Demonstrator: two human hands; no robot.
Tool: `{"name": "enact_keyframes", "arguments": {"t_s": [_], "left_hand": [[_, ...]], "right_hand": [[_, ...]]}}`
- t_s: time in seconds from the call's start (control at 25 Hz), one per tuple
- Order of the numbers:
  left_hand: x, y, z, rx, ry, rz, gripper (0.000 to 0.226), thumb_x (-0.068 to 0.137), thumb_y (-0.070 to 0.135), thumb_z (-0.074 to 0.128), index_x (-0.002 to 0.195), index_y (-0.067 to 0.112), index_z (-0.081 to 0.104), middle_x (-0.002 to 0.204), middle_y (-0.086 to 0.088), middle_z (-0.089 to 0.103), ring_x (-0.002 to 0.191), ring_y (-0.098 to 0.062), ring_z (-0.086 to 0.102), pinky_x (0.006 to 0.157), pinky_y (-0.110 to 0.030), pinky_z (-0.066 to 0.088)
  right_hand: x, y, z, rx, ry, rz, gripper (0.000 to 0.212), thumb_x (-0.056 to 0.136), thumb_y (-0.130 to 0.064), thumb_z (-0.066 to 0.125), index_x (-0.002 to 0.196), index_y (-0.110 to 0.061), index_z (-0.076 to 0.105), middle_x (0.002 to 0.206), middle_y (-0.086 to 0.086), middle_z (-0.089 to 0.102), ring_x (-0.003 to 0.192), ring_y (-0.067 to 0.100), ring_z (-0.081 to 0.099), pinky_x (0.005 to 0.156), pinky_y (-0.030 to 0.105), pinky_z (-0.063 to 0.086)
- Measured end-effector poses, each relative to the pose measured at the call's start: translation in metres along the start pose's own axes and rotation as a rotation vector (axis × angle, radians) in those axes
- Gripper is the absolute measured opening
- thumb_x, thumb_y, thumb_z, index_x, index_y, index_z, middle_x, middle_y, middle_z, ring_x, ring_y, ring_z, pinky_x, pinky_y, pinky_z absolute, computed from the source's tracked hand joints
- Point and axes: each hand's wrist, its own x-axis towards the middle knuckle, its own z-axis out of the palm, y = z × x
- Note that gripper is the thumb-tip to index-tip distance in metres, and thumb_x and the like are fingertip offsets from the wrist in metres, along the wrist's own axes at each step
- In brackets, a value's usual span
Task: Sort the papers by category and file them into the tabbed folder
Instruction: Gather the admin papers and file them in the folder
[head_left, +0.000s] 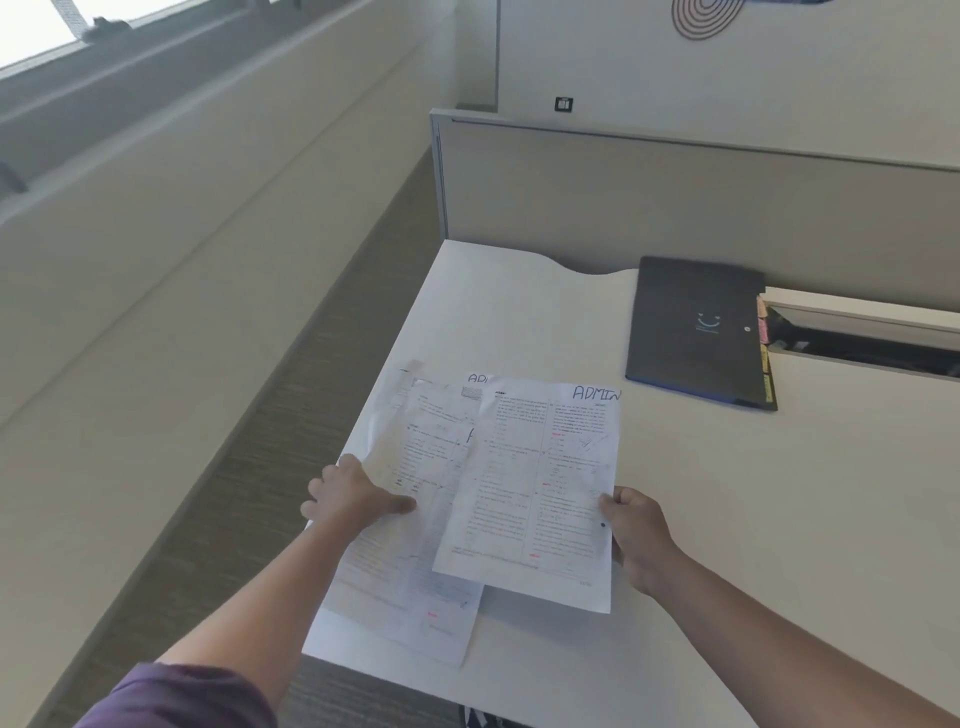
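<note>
Pinching the right edge of a printed sheet marked "ADMIN" (540, 488) between thumb and curled fingers, the right hand (636, 535) holds it slightly raised over the white desk (727, 519). The left hand (348, 499) grips the left side of the loose stack of papers (410, 519), thumb on top of the sheets and fingers curled round their edge; the stack lies near the desk's left edge, partly under the ADMIN sheet. Another page lettered "AD" peeks out behind. The dark tabbed folder (696, 332) lies closed, well apart at the back of the desk, coloured tabs (763, 343) showing along its right side, just before a grey partition (675, 197).
</note>
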Motion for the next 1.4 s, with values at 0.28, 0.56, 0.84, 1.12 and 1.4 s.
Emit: {"name": "enact_keyframes", "arguments": {"t_s": [0.28,0.56,0.84,1.12,1.4], "left_hand": [[-0.018,0.016,0.008,-0.362,-0.099,0.196,0.025,0.083,0.019,0.078,0.098,0.020,0.058,0.098,-0.004,0.070,0.081,-0.022,0.068,0.070,-0.038,0.059],[-0.076,0.062,0.036,-0.584,-0.293,0.230,0.018,0.092,0.006,0.062,0.103,0.017,0.070,0.092,-0.010,0.080,0.081,-0.032,0.078,0.076,-0.054,0.065],[-0.186,0.147,0.138,-0.635,-0.376,0.222,0.029,0.076,0.012,0.064,0.104,0.013,0.071,0.096,-0.011,0.080,0.085,-0.039,0.077,0.077,-0.065,0.061],[-0.301,0.280,0.237,-0.668,-0.372,0.267,0.018,0.093,0.006,0.061,0.104,0.019,0.069,0.101,-0.006,0.077,0.089,-0.030,0.075,0.078,-0.050,0.064],[-0.336,0.349,0.282,-0.670,-0.293,0.285,0.017,0.098,0.006,0.056,0.106,0.019,0.062,0.109,-0.005,0.071,0.088,-0.020,0.068,0.070,-0.033,0.056]], "right_hand": [[-0.012,-0.007,-0.045,0.043,0.055,0.000,0.020,0.107,-0.013,0.052,0.103,-0.006,0.070,0.107,0.010,0.078,0.102,0.034,0.075,0.095,0.058,0.059],[-0.016,0.002,-0.136,0.142,0.125,0.000,0.021,0.107,-0.010,0.051,0.104,-0.007,0.071,0.108,0.011,0.078,0.104,0.035,0.073,0.097,0.058,0.058],[-0.013,0.026,-0.285,0.207,0.128,-0.008,0.020,0.107,-0.007,0.050,0.102,-0.003,0.069,0.101,0.009,0.077,0.089,0.028,0.073,0.080,0.043,0.062],[-0.004,0.046,-0.436,0.207,0.096,-0.008,0.021,0.107,-0.009,0.050,0.111,0.004,0.067,0.111,0.017,0.077,0.095,0.033,0.073,0.094,0.052,0.060],[0.017,0.079,-0.494,0.127,0.151,0.009,0.022,0.104,-0.017,0.054,0.102,-0.002,0.070,0.112,0.024,0.074,0.085,0.029,0.069,0.079,0.044,0.057]]}}
